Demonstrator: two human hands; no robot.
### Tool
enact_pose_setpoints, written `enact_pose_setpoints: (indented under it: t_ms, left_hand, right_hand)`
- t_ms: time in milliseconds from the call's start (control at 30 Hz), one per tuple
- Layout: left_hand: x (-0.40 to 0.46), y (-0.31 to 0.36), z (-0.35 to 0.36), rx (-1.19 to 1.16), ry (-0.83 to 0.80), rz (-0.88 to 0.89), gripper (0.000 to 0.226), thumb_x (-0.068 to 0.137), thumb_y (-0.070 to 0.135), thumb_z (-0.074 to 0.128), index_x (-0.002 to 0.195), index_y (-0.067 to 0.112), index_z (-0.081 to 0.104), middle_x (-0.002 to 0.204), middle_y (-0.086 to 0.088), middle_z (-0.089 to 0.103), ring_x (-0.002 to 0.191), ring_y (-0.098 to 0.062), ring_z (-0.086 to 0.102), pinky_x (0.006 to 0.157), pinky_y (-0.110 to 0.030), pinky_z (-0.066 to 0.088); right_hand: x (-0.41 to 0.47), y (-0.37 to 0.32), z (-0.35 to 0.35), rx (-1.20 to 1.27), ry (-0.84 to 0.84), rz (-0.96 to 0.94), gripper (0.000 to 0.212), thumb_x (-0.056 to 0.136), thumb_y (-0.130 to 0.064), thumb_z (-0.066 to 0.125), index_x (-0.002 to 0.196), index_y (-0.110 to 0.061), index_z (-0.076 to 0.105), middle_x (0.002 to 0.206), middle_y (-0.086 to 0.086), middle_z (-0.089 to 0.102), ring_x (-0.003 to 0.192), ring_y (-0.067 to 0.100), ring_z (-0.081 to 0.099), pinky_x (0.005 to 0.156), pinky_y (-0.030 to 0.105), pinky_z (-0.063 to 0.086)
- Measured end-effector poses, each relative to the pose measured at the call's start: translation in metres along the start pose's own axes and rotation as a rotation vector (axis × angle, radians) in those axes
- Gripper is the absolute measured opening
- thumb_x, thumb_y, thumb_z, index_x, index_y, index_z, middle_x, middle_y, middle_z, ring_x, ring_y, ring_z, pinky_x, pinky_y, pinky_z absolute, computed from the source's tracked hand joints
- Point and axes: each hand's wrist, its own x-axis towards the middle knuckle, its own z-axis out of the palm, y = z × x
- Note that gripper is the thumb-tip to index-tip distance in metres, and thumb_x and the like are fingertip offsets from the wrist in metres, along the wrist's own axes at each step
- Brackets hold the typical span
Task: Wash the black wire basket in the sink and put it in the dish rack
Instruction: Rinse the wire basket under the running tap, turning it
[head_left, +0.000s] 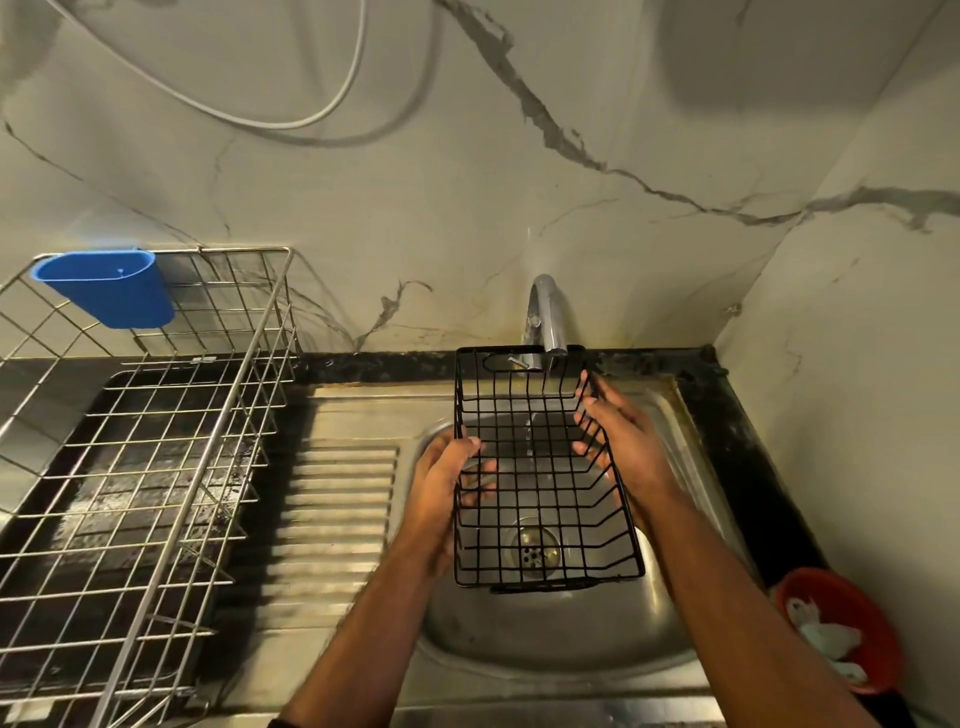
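I hold the black wire basket (540, 467) over the steel sink (545, 634), its open side facing me. My left hand (447, 478) grips its left wall, thumb over the rim and fingers behind the wires. My right hand (618, 436) grips the right wall, fingers curled through the wires. The chrome tap (545, 317) stands behind the basket, and a thin stream of water runs from its spout through the basket's far end. The silver wire dish rack (156, 447) stands to the left on a dark tray.
A blue plastic cup holder (111, 288) hangs on the rack's back left corner. The ribbed steel drainboard (332, 509) lies between rack and sink. A red bowl (836, 629) with white scraps sits on the black counter at the right. Marble walls close in behind and at the right.
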Motion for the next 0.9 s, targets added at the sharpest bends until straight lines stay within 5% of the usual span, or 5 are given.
enact_pose_setpoints:
  t_ms: [267,433,767,900]
  left_hand:
    - [-0.005,-0.004,0.001,0.004,-0.032,0.001,0.032,0.068,0.042,0.073,0.096,0.028,0.073,0.116,-0.014,0.073,0.112,-0.038,0.070,0.078,-0.043,0.056]
    - [-0.009,-0.008,0.000,0.018,-0.021,-0.033,0.057,0.067,0.047,0.075,0.113,0.014,0.066,0.121,-0.022,0.071,0.105,-0.037,0.072,0.074,-0.040,0.056]
    - [-0.014,-0.011,-0.001,0.053,-0.056,-0.073,0.071,0.065,0.053,0.074,0.116,0.004,0.066,0.113,-0.017,0.071,0.099,-0.030,0.073,0.080,-0.045,0.057]
    - [-0.015,-0.011,-0.003,0.030,-0.041,-0.060,0.052,0.073,0.047,0.071,0.110,0.012,0.067,0.112,-0.015,0.071,0.101,-0.032,0.073,0.077,-0.044,0.058]
  right_hand:
    - [-0.010,-0.001,-0.003,0.018,0.035,-0.003,0.038,0.101,-0.021,0.056,0.137,-0.032,0.060,0.138,-0.001,0.061,0.120,0.016,0.060,0.092,0.039,0.056]
    - [-0.016,0.000,-0.007,0.019,0.044,0.021,0.038,0.100,-0.020,0.057,0.136,-0.029,0.060,0.137,0.002,0.061,0.122,0.019,0.059,0.090,0.040,0.057]
    - [-0.018,-0.001,-0.015,-0.106,0.105,-0.001,0.041,0.097,-0.020,0.061,0.138,-0.023,0.059,0.132,0.000,0.063,0.115,0.014,0.061,0.088,0.039,0.058]
    - [-0.020,-0.001,-0.014,-0.142,0.096,-0.024,0.041,0.097,-0.022,0.061,0.137,-0.025,0.060,0.133,-0.002,0.063,0.116,0.014,0.061,0.090,0.042,0.059]
